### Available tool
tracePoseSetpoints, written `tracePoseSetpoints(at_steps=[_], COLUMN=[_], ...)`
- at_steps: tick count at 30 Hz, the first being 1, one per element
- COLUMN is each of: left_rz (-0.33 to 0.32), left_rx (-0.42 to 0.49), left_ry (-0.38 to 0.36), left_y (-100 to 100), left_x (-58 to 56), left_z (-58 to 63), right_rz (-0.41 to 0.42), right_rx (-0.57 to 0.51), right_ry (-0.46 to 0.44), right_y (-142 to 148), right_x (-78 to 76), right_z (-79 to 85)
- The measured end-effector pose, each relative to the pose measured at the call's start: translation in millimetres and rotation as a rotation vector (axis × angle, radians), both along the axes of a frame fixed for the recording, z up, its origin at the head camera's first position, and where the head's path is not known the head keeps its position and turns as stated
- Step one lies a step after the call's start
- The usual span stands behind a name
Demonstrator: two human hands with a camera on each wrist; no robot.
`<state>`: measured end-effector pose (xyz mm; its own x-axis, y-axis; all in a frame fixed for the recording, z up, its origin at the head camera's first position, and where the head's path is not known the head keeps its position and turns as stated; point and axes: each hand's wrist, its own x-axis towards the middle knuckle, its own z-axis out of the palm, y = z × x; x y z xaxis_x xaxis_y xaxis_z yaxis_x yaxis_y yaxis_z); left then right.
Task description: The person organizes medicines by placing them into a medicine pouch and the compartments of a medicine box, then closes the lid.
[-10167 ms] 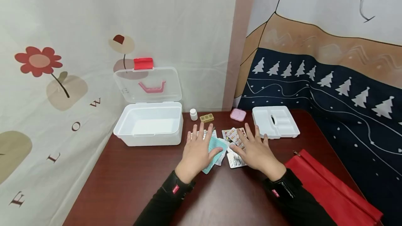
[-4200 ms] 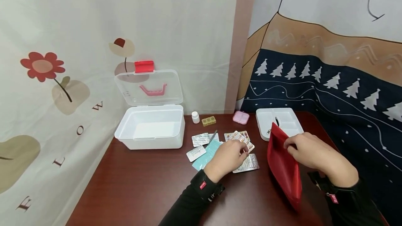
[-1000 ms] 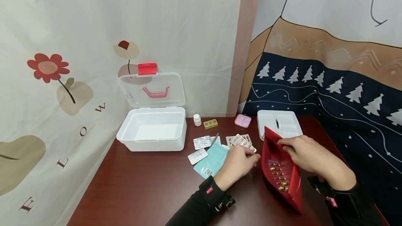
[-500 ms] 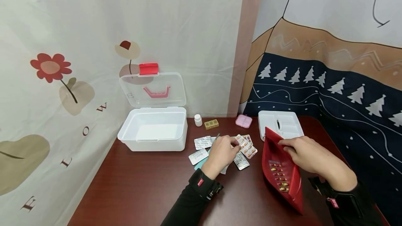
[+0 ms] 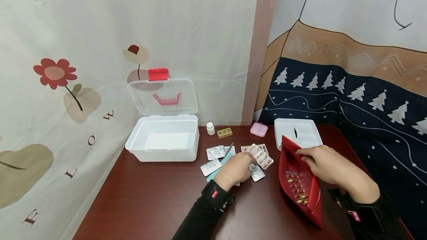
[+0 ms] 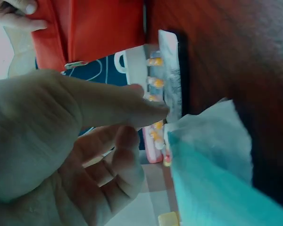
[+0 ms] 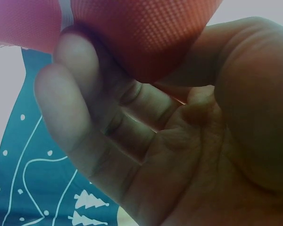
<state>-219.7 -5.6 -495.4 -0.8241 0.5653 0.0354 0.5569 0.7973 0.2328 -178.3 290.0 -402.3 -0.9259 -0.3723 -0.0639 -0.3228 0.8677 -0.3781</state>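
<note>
My right hand (image 5: 328, 164) pinches the edge of a red zip pouch (image 5: 288, 149), holding its mouth apart; in the right wrist view its fingers curl against the red pouch material (image 7: 155, 37). Inside lies a blister strip (image 5: 297, 188) of red and yellow capsules. My left hand (image 5: 235, 167) is low over the pile, thumb and index close together at an orange-and-white capsule blister pack (image 6: 172, 70) and a teal packet (image 6: 217, 183). I cannot tell whether it grips either. A silver blister pack (image 5: 257, 173) lies just right of its fingers.
An open white box (image 5: 163, 155) with a raised clear lid stands at left. Behind the pile are a white bottle (image 5: 210, 128), a yellowish pill case (image 5: 225, 133) and a pink case (image 5: 258, 129). A white divided tray (image 5: 308, 132) sits behind the pouch. More blister packs (image 5: 211, 167) lie left.
The red pouch was lifted and opened, and a capsule strip now shows inside. My left hand moved left away from the pouch, then lowered onto the pile. The right hand keeps its hold.
</note>
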Motion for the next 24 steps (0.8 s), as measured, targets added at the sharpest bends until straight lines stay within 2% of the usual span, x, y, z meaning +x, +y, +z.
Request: tracePoseSetpoints(at_steps=[2,5,9,16,24], left_rz=[-0.029,-0.064,-0.081,-0.102,-0.108], left_rx=[-0.03,-0.078,-0.119,-0.108,-0.045], left_ry=[0.005,0.049,0.108,0.161,0.173], left_y=[1,3,6,8,10], left_x=[0.8,1.7,1.5,1.8,2.3], left_z=[-3.5,-7.6,-10.3,-11.4,-10.9], right_rz=[0.0,0.001,0.005,-0.002,-0.002], right_rx=[0.001,-0.001,0.002,0.009,0.012], right_ry=[0.0,0.001,0.017,0.005,0.002], right_y=[0,-1,-1,0,-2], right_x=[-0.2,-0.7,-1.4,-1.7,-1.8], right_z=[0.0,-0.1,-0.3,-0.5,-1.5])
